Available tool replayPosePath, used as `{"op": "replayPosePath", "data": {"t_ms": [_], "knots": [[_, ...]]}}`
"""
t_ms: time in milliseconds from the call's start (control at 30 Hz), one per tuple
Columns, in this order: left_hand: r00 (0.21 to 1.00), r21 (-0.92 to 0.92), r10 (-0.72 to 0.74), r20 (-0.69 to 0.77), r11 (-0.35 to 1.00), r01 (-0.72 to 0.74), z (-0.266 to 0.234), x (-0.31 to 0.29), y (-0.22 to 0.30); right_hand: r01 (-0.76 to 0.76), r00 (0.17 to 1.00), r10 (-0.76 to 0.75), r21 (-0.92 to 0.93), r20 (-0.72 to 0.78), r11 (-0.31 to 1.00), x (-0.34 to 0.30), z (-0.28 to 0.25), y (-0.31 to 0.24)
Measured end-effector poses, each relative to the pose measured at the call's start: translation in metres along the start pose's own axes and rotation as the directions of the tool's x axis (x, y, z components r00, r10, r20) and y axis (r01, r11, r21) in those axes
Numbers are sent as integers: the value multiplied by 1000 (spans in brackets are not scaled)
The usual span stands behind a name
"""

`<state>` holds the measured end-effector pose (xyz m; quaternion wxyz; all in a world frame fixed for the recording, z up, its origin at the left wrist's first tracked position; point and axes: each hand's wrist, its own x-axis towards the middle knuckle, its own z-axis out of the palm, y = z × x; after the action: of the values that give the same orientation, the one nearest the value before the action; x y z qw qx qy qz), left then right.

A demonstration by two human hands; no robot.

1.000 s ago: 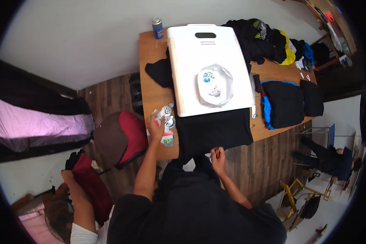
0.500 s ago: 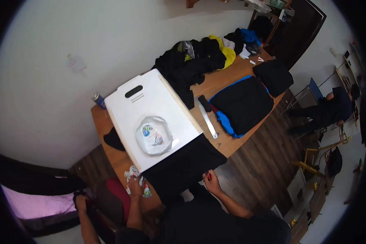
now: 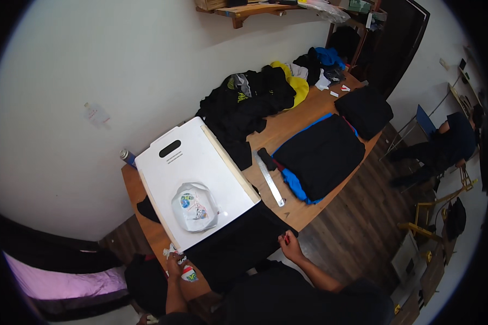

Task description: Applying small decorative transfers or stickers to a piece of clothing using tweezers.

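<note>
First, taking clock positions from the centre of my view, the blue can (image 3: 127, 157) stood at nine o'clock, on the wooden table (image 3: 134, 181). My left hand (image 3: 174, 266) was at seven o'clock, over the printed cut-outs (image 3: 189, 274); I could not tell whether its fingers were open or gripping. The white board (image 3: 217, 162) lay at eight o'clock, bearing a white wrapper (image 3: 211, 221). The black cloth (image 3: 238, 244) extended from beneath it to six o'clock. A metal ruler (image 3: 271, 185) lay at four o'clock. At five o'clock, near the cloth's corner, my right hand (image 3: 291, 247) was closed around a small red object (image 3: 287, 237).
</note>
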<state>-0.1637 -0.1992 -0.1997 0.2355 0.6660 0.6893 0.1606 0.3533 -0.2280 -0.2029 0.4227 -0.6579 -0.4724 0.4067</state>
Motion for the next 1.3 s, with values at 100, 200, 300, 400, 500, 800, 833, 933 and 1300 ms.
{"op": "replayPosePath", "data": {"t_ms": [100,200,300,400,500,800,833,933,1300], "knots": [[1000,-1,3,-10,1000,-3,-3,-1,8,8,1000,-9,23,24,1000,5,0,5],[1000,17,-11,-8,1000,11,-1,-5,6,17,999,-17,0,29,1000,8,1,-1],[1000,53,18,-20,998,-16,5,-8,-2,2,999,-2,9,39,1000,9,3,-5],[999,67,22,-33,998,-20,17,-16,-13,22,998,-21,-9,64,1000,13,8,-13],[999,78,9,-43,997,-6,16,-19,-1,41,996,-42,15,78,999,16,15,-14],[996,230,23,-82,973,-3,6,-23,58,58,996,-59,23,71,998,42,6,-23],[998,247,-18,-64,968,34,3,-20,69,35,996,-39,56,74,998,40,4,-11],[994,262,-72,-87,961,92,0,-26,89,18,994,-24,57,111,998,39,-2,-6],[960,-39,-203,-193,979,199,22,-26,121,69,970,-61,-24,235,997,44,-34,12]]}}
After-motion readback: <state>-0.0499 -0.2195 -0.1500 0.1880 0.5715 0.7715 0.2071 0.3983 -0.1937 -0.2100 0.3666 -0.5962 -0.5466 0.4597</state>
